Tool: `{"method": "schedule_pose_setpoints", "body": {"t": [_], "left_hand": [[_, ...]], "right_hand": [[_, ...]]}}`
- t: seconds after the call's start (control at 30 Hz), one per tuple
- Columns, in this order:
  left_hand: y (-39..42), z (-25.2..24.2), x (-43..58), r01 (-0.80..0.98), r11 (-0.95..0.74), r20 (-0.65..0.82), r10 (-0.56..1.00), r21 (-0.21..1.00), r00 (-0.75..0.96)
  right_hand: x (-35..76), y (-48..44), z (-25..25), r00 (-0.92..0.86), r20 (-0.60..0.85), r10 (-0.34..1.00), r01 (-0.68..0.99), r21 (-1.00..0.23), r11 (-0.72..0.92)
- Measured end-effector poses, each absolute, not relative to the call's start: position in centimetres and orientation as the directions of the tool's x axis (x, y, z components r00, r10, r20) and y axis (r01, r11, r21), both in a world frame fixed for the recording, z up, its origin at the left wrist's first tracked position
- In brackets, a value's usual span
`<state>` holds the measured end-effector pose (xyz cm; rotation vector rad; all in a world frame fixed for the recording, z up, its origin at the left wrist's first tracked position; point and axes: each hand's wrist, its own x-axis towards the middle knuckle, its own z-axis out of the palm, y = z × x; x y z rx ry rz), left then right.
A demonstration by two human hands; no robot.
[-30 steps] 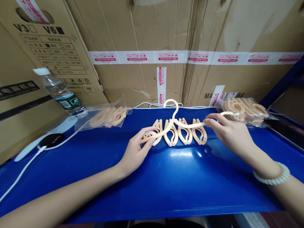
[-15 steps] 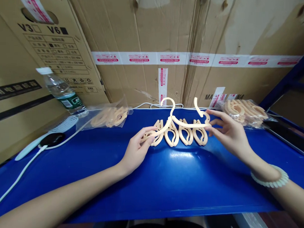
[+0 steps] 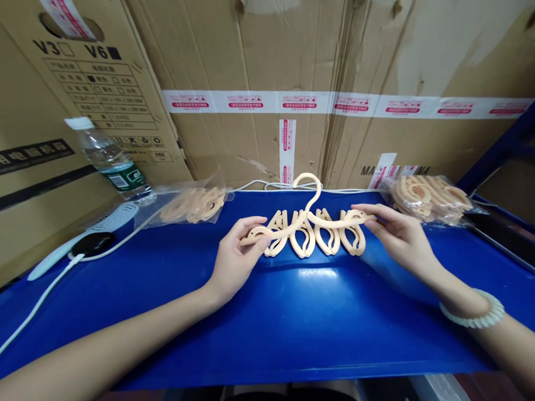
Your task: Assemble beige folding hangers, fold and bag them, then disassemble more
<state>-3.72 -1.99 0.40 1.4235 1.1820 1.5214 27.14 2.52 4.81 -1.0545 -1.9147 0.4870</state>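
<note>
At centre a pale cream hanger [image 3: 312, 203], below it plain blue desk [image 3: 289, 328], above it brown cardboard [image 3: 253, 49] with red-printed white tape [image 3: 273, 101], at left a green-labelled bottle [image 3: 125, 175], at lower right a whitish bracelet [image 3: 479, 322].

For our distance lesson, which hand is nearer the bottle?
Left. The left hand is in front and right of the bottle; the right hand is farther right.

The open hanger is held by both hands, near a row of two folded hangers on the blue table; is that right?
Not quite: the row shows four folded hangers, not two, as the head view shows. The open hanger is indeed held by both hands, near that row on the blue table.
</note>
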Motion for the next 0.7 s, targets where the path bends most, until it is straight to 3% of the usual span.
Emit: {"method": "schedule_pose_setpoints", "body": {"t": [0.17, 0.37, 0.5, 0.7], "left_hand": [[-2.2, 0.7, -3.4, -0.028, -0.302, 0.293, 0.94, 0.953, -0.176], [-3.1, 0.9, -2.5, -0.05, -0.24, 0.238, 0.97, 0.969, -0.044], [-3.4, 0.8, -2.1, 0.028, -0.24, 0.24, 0.971, 0.97, -0.012], [-3.2, 0.6, -2.0, 0.02, -0.23, 0.231, 0.973, 0.973, -0.006]], "right_hand": [[27.2, 2.7, 5.0, -0.292, 0.505, 0.812, 0.496, -0.646, 0.58], [24.8, 1.6, 3.9, -0.247, 0.308, 0.919, 0.215, -0.907, 0.362], [22.6, 0.1, 3.4, -0.321, 0.223, 0.92, 0.067, -0.964, 0.257], [21.7, -0.8, 3.4, -0.562, 0.192, 0.804, 0.208, -0.909, 0.362]]}}
